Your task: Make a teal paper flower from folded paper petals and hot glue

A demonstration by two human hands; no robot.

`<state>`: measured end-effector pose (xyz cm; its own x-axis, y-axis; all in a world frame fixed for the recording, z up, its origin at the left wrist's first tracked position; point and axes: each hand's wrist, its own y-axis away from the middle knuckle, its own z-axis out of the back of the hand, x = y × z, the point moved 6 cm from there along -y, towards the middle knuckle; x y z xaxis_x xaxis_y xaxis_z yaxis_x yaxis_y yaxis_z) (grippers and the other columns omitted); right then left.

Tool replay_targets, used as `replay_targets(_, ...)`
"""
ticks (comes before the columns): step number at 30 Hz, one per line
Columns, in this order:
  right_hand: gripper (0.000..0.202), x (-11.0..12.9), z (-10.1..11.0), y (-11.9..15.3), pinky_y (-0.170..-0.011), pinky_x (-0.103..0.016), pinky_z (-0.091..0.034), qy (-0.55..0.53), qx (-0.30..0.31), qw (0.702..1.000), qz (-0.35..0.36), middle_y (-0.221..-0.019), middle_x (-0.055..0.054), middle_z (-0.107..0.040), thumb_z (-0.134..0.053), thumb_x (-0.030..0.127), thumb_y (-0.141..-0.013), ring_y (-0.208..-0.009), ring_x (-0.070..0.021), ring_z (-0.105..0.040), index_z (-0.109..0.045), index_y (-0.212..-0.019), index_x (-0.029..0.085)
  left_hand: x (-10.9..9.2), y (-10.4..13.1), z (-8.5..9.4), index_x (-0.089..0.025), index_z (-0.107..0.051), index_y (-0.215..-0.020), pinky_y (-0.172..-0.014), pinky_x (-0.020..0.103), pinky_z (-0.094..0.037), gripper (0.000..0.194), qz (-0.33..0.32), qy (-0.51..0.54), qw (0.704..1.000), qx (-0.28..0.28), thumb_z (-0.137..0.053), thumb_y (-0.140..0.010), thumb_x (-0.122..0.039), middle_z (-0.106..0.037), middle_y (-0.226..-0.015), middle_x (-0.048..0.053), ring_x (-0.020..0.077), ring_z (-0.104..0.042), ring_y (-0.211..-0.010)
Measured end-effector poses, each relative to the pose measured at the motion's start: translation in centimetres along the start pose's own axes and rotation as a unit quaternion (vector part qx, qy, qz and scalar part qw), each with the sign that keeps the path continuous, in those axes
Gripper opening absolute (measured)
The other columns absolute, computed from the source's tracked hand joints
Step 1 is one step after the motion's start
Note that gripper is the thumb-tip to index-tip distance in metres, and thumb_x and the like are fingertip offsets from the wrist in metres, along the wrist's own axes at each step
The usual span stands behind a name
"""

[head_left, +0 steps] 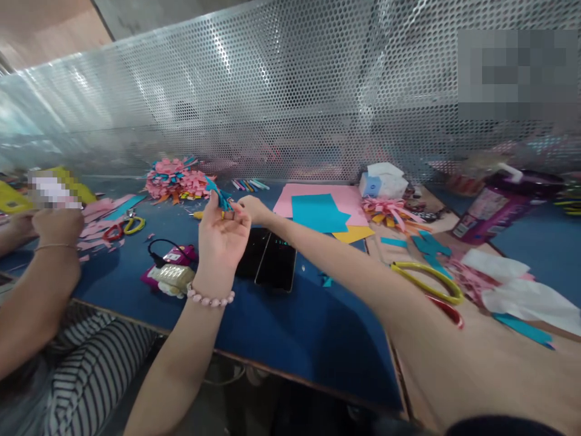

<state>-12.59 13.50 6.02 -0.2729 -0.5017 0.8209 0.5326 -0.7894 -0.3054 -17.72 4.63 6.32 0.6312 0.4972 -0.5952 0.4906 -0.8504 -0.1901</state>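
Observation:
My left hand [224,236], with a pink bead bracelet [211,298] at its wrist, is raised over the blue table. Its fingers are closed on a piece of blue fringed paper [218,195], whose strips stick up past the fingertips. My right hand [255,210] meets the left fingertips from the right. Its fingers are bent together there, and their tips are partly hidden, so what they pinch cannot be made out. Two dark phones [276,263] lie below my hands. A pink and blue paper pompom [175,180] sits behind my left hand.
Blue sheets [320,212] lie on pink paper [290,197]. A tissue box [384,180], yellow-handled scissors [426,278] and a purple bottle [506,203] are at right. Left are a purple pouch [170,272], more scissors [131,225] and another person's hand [57,227]. A perforated metal panel [272,91] rises behind.

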Motion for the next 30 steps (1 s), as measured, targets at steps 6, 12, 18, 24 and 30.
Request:
replay_targets(6, 0.026, -3.4, 6.2, 4.7, -0.090, -0.033, -0.046, 0.130, 0.148, 0.975, 0.104, -0.094, -0.006, -0.070, -0.049, 0.002, -0.087, -0.090, -0.0156, -0.062, -0.069, -0.100, 0.013, 0.1, 0.1, 0.3, -0.021, -0.059, -0.066, -0.064, 0.020, -0.050, 0.021, 0.034, 0.020, 0.999, -0.019, -0.066, -0.083, -0.031, -0.065, -0.072, 0.001, 0.0090, -0.063, -0.072)
replay_targets(12, 0.030, -4.7, 11.8, 15.3, -0.091, -0.038, -0.045, 0.270, 0.250, 0.904, 0.218, -0.108, -0.011, -0.064, -0.042, 0.017, -0.096, -0.103, -0.0205, -0.056, -0.069, -0.109, 0.019, 2.1, 1.2, -0.4, -0.020, -0.058, -0.065, -0.063, 0.020, -0.048, 0.022, 0.084, 0.011, 0.996, -0.032, -0.066, -0.083, -0.030, -0.063, -0.070, 0.000, 0.0084, -0.062, -0.068)
replay_targets(18, 0.021, -5.7, 12.1, 18.1, -0.098, -0.047, -0.037, 0.348, 0.205, 0.872, 0.278, -0.127, -0.011, -0.055, -0.057, 0.026, -0.091, -0.118, -0.0262, -0.046, -0.068, -0.109, 0.022, 6.6, 2.5, -0.5, -0.018, -0.061, -0.070, -0.060, 0.021, -0.046, 0.016, 0.162, -0.051, 0.985, -0.034, -0.075, -0.073, -0.025, -0.058, -0.064, -0.003, 0.0073, -0.058, -0.060)
replay_targets(24, 0.016, -5.9, 11.8, 17.9, -0.094, -0.040, -0.042, 0.265, 0.191, 0.889, 0.321, -0.116, -0.009, -0.060, -0.054, 0.027, -0.093, -0.110, -0.0229, -0.047, -0.067, -0.094, 0.018, 9.5, 4.0, -0.6, -0.017, -0.063, -0.074, -0.069, 0.028, -0.052, 0.011, 0.269, -0.052, 0.962, 0.016, -0.072, -0.076, -0.022, -0.062, -0.069, -0.001, 0.0101, -0.060, -0.065)
replay_targets(30, 0.015, -5.7, 12.3, 18.5, -0.088, -0.036, -0.048, 0.162, 0.095, 0.939, 0.288, -0.098, -0.007, -0.064, -0.052, 0.023, -0.094, -0.097, -0.0179, -0.056, -0.062, -0.104, 0.019, 10.7, 6.4, -1.5, -0.020, -0.066, -0.080, -0.090, 0.048, -0.052, 0.006, 0.375, -0.058, 0.919, 0.104, -0.068, -0.081, -0.025, -0.067, -0.079, 0.001, 0.0158, -0.065, -0.080)
